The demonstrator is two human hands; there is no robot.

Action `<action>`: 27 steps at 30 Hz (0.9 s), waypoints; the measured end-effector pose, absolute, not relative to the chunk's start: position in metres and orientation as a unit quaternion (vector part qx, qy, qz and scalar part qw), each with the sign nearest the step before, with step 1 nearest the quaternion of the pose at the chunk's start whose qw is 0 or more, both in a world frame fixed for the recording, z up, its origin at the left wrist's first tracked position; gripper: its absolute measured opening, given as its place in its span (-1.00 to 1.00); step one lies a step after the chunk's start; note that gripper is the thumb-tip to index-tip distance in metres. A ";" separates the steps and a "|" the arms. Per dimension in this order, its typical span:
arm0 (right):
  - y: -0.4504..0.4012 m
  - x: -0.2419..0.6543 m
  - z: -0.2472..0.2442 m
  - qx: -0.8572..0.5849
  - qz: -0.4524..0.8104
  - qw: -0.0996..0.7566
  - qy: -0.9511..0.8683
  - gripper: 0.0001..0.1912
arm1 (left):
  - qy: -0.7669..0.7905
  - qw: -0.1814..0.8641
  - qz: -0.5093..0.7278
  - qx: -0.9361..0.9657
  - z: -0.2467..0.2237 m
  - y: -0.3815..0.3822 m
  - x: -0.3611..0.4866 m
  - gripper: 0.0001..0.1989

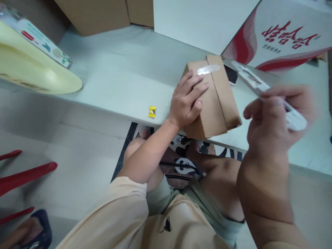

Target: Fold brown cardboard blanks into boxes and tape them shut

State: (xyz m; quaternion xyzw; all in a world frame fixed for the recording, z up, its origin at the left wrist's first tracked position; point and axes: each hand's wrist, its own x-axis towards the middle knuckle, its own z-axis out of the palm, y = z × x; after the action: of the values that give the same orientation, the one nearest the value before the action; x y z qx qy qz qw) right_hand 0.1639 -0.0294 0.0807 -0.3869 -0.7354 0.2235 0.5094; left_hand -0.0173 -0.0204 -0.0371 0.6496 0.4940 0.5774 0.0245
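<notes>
A taped cardboard box [218, 93] sits at the front edge of the table, turned slightly. My left hand [188, 98] holds it from the left, with the fingers spread over its top near a strip of clear tape [207, 69]. To the right of the box, my right hand [277, 117] is raised, its fingers closed around a white utility knife [255, 83]. The front of the knife points up and left, past the box's right side. Motion blurs the knife and that hand, so whether the blade is out I cannot tell.
A small yellow wrapped candy [152, 111] lies left of the box. Behind the box is a phone [231, 75]. A red-and-white carton [282, 41] and a white box [202, 24] stand behind. A pale yellow container [38, 65] is at left; red legs [28, 176] show below.
</notes>
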 end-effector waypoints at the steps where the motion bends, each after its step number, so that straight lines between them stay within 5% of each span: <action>1: -0.028 0.159 0.079 -0.373 0.229 0.497 -0.749 -0.73 | 0.487 0.004 0.575 0.658 -0.040 -0.019 -0.020 -0.36; 8: -0.019 0.141 0.072 -0.396 0.159 0.385 -0.818 -0.74 | 0.472 -0.024 0.580 0.663 -0.042 -0.019 -0.028 -0.47; 27: -0.020 0.144 0.066 -0.424 0.092 0.374 -0.820 -0.73 | 0.466 -0.012 0.592 0.658 -0.041 -0.015 -0.024 -0.52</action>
State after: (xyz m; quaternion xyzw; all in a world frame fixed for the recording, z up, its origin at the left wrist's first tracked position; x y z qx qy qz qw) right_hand 0.1442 -0.0202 0.0665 -0.4236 -0.8198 0.0917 0.3743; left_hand -0.0237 -0.0147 -0.0410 0.6577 0.4656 0.5920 -0.0122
